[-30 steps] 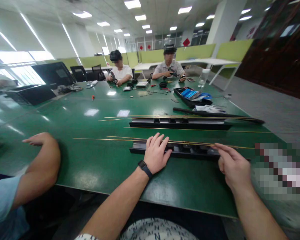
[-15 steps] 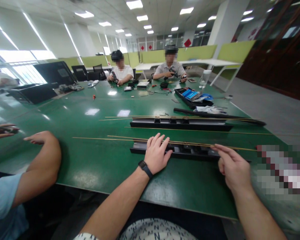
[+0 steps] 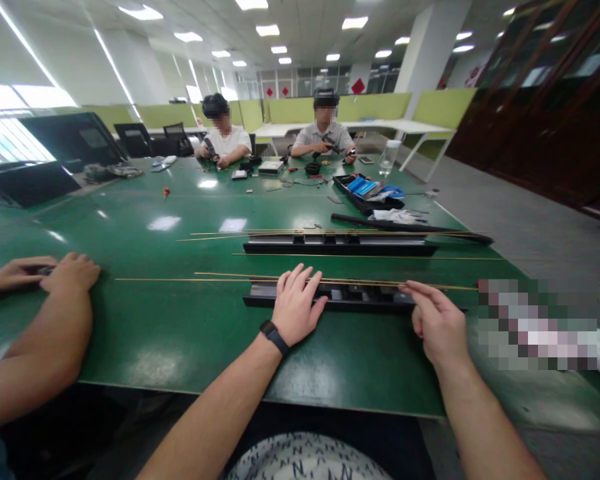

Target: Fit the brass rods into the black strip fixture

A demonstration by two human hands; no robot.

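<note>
My left hand point(image 3: 299, 303), with a dark watch on its wrist, rests palm down with fingers outstretched across a long black channel-shaped rail point(image 3: 360, 306) and the thin rods above it. Two thin gold-coloured rods point(image 3: 155, 280) run along the top of this rail and stick out past its left end. Near the rail's right end, my right hand point(image 3: 440, 323) has thumb and forefinger pinched on a gold-coloured rod. Dark recesses and pale sections show inside the rail between my hands. Part of the rail is hidden beneath my left hand.
Behind lies a second black rail point(image 3: 340, 250) with thin rods on it, and a single rod point(image 3: 290, 255) in front. A black tray point(image 3: 353, 200) of blue items, white gloves point(image 3: 397, 216) and a bottle point(image 3: 389, 159) stand farther back. A co-worker's hands point(image 3: 70, 272) are at left; two people sit opposite.
The view has turned slightly right, so everything sits farther left. My hands keep their places on the rail and rod. The co-worker's hands at left have come together.
</note>
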